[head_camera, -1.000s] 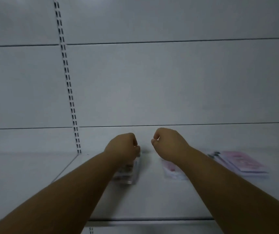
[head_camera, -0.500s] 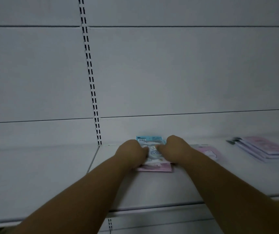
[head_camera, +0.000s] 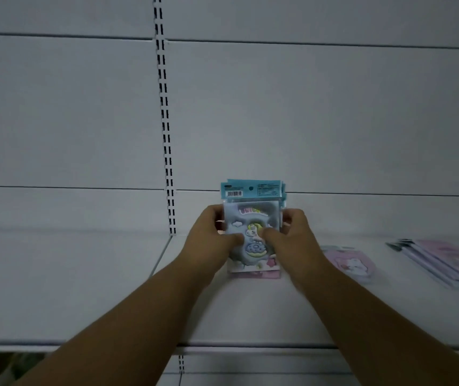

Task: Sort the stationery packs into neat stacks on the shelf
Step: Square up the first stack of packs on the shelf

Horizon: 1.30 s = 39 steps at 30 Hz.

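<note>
A stack of blue unicorn stationery packs (head_camera: 253, 215) with teal header cards stands tilted up on the white shelf (head_camera: 250, 310), its face toward me. My left hand (head_camera: 211, 238) grips its left edge with the thumb across the front. My right hand (head_camera: 292, 238) grips the right edge, thumb also on the front. A pink pack edge (head_camera: 256, 274) shows beneath the stack's bottom. A single pink pack (head_camera: 348, 261) lies flat just to the right. A flat stack of pink packs (head_camera: 445, 260) lies at the far right.
The white back panel rises behind the shelf, with a slotted upright (head_camera: 165, 135) left of the packs. A second shelf section (head_camera: 64, 282) extends to the left. Something green (head_camera: 3, 366) shows below the shelf's front edge at bottom left.
Both hands came down from closed fists above the shelf, took hold of the blue packs and tipped the stack upright toward me. The view shifted left and closer.
</note>
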### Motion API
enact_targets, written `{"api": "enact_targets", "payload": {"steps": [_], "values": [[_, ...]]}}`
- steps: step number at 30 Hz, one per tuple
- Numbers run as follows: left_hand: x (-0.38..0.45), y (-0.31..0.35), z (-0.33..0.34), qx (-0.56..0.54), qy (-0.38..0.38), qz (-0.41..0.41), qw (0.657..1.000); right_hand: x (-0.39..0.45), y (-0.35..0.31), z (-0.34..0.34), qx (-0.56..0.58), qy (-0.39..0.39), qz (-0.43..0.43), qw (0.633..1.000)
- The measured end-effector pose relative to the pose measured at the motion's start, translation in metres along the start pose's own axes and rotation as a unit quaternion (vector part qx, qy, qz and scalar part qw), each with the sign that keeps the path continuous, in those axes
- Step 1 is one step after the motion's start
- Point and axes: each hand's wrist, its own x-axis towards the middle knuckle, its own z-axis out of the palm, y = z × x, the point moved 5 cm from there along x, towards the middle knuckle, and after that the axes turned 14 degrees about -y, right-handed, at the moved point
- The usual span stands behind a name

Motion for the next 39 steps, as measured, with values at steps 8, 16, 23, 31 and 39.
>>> {"api": "enact_targets", "payload": {"steps": [8, 16, 23, 31, 39], "values": [[-0.025, -0.008, 0.025, -0.041, -0.103, 0.011, 0.994, -0.023, 0.013, 0.018, 0.062, -0.088, -0.019, 0.994], [-0.024, -0.016, 0.023, -0.062, -0.125, -0.022, 0.990, -0.029, 0.013, 0.015, 0.043, -0.109, 0.038, 0.992], [-0.017, -0.017, 0.006, 0.162, -0.094, -0.024, 0.982, -0.029, 0.009, 0.009, -0.049, -0.101, 0.056, 0.992], [-0.010, -0.007, -0.013, 0.247, -0.045, -0.214, 0.944, -0.011, 0.001, 0.001, -0.136, -0.093, 0.161, 0.973], [-0.002, -0.013, -0.016, 0.442, 0.001, -0.243, 0.864, 0.004, 0.015, 0.003, -0.293, -0.052, 0.198, 0.934]]}}
